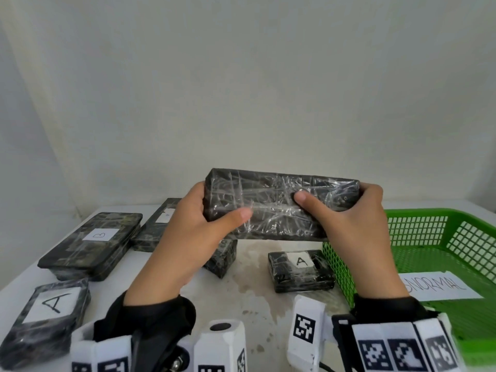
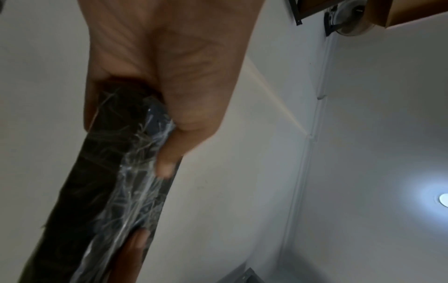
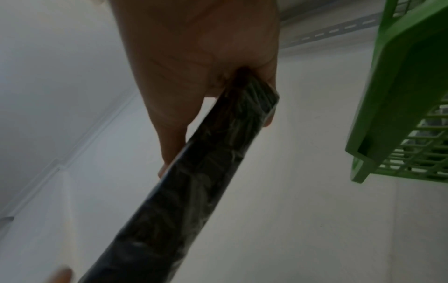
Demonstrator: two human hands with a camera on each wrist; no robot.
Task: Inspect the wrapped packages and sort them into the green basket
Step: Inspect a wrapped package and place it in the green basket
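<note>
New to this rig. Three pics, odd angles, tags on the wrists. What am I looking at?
No robot here: a person wears three cameras. The head view looks down over both hands; the other two sit on the wrists and look along the palms, hence the odd angles. The black-and-white tags belong to the wrist units.

The left hand and right hand grip the ends of a long black package wrapped in clear film, raised above the white table. No label shows on the side facing us.

On the table lie more wrapped packages, some labelled: the B package and the A package. At right sits the green basket, holding a paper sign partly hidden by the wrist.
</note>
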